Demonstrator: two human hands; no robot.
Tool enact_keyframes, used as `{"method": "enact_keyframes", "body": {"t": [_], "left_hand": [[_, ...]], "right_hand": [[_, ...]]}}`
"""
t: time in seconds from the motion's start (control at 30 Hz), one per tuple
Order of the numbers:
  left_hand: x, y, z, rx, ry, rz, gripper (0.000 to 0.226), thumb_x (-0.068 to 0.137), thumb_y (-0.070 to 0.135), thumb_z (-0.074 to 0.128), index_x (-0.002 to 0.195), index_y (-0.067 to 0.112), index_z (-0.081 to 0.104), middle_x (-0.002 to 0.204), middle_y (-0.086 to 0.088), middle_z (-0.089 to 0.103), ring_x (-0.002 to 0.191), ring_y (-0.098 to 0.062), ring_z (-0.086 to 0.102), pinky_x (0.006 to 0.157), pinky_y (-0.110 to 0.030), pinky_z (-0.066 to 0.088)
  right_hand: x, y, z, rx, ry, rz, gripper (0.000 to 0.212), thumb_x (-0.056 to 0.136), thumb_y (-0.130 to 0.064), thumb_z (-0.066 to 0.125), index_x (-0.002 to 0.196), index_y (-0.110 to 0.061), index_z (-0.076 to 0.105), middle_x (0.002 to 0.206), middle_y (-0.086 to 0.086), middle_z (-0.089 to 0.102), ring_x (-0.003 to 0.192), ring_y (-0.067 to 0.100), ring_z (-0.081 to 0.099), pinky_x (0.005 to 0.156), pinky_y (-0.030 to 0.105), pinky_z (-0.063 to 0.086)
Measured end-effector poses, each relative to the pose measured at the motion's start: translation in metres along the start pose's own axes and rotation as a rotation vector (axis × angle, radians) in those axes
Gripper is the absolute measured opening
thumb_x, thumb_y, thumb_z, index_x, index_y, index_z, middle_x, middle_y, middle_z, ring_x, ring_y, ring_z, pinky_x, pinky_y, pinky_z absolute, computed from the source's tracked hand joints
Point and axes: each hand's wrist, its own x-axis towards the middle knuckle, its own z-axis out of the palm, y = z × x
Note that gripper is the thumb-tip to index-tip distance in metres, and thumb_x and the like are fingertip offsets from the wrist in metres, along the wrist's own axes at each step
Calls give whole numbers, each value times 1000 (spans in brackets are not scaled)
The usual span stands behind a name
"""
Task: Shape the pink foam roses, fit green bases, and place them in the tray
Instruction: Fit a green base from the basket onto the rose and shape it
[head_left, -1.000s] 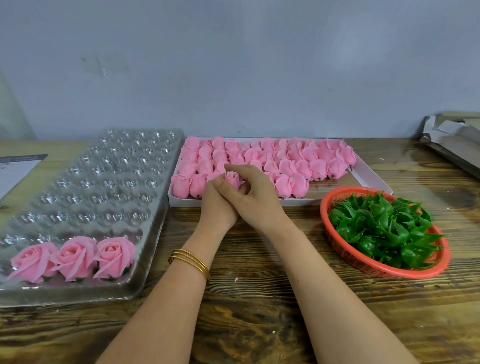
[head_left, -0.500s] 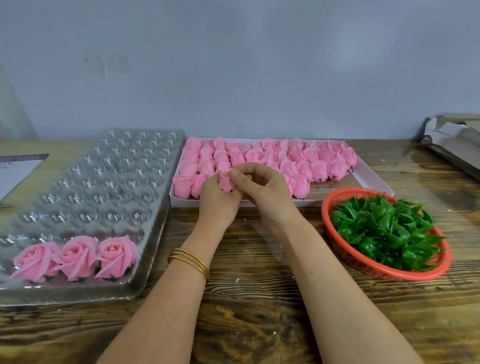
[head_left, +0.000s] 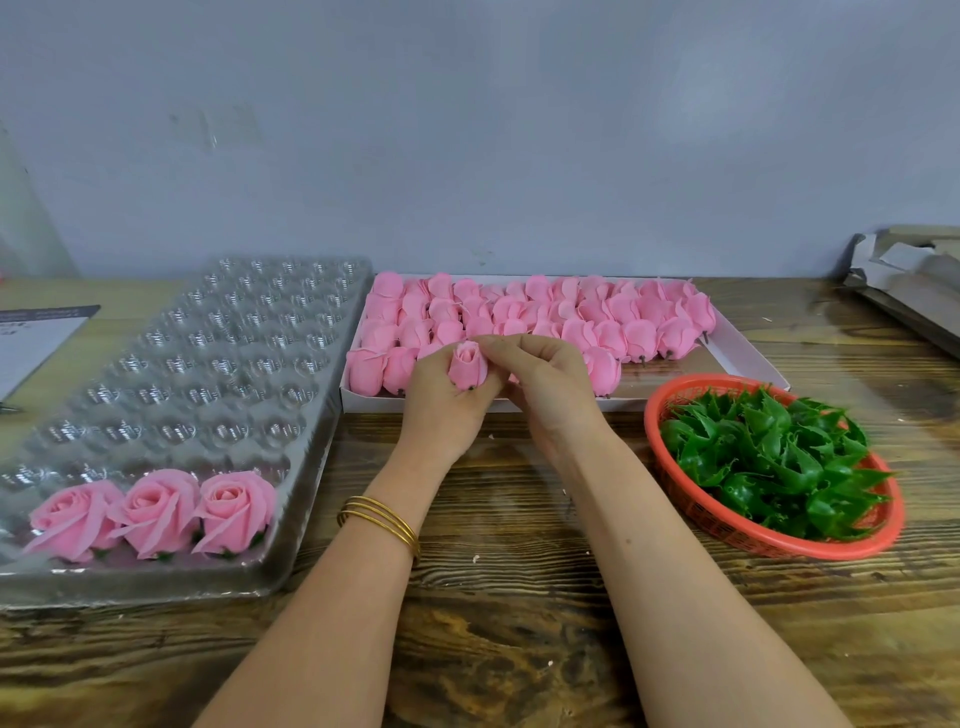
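pink foam rosebud (head_left: 467, 365) upright in left hand (head_left: 447, 405) grip, right hand (head_left: 550, 384) fingertips touching its top

Three opened roses (head_left: 156, 514) are counted in the clear tray (head_left: 291, 519), all in its nearest row. One closed bud (head_left: 467, 366) is held between two hands (head_left: 441, 410). Several dozen buds are packed in one white box (head_left: 748, 358); no exact count is possible. One red basket (head_left: 779, 543) of green bases (head_left: 769, 457) is noted, too heaped to count. Three bangles (head_left: 379, 522) are counted on one wrist.
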Motion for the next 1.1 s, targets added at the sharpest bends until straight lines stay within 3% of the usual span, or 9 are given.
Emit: {"method": "enact_keyframes", "body": {"t": [0.17,0.27,0.37,0.47,0.6,0.7,0.83,1.0,1.1], "left_hand": [[-1,-3,1,37,-39,-15,6,89,13,68,85,15,71,78,1,71,78,-16,68,66,-25,52],[-1,-2,1,32,-55,-19,7,89,11,68,90,5,72,82,-10,72,81,-24,68,69,-34,54],[-3,1,1,33,-73,-9,5,89,9,68,88,6,72,80,-9,71,78,-20,67,66,-26,52],[-3,1,2,59,-94,-13,4,88,9,68,87,7,71,79,-7,71,74,-15,65,66,-25,51],[-3,2,2,50,-98,-32,3,89,12,69,89,12,72,81,-3,72,77,-13,66,65,-19,52],[-3,3,2,16,-71,-38,3,89,15,70,88,17,72,80,0,72,76,-9,66,63,-13,50],[-3,3,3,34,-23,-73,8,92,18,68,89,13,72,82,-5,73,78,-14,67,67,-23,53],[-4,7,1,11,-25,-46,17,93,20,66,86,35,66,81,12,70,79,2,66,63,-9,49],[-3,7,0,25,-23,-40,20,92,18,66,87,37,66,81,14,70,79,4,66,63,-7,48]], "right_hand": [[2,3,-1,-40,6,-5,17,89,-9,68,73,-5,73,74,9,72,78,19,68,81,37,57],[3,4,-1,-45,-1,9,21,89,-12,68,72,-2,71,74,11,69,80,21,66,85,42,55],[5,5,-3,-37,22,31,22,88,-12,69,80,8,70,77,15,68,81,24,66,86,45,55],[5,6,-3,-47,60,52,23,87,-11,69,86,12,68,77,16,69,79,23,67,79,39,57],[5,4,-3,-71,87,45,24,91,-17,66,71,-5,63,76,14,62,78,24,61,80,42,55],[2,0,-3,30,76,3,22,93,-14,64,72,-8,62,82,15,59,82,25,55,81,45,49],[0,-4,-2,100,-27,-55,13,91,-4,64,78,-5,66,78,9,63,84,25,59,75,36,51],[-2,-3,0,74,-48,-95,8,87,2,66,84,-3,71,89,12,70,93,26,66,89,41,55],[-2,-3,0,61,-46,-89,9,87,2,66,84,-4,72,89,14,70,95,28,66,93,44,54]]}}
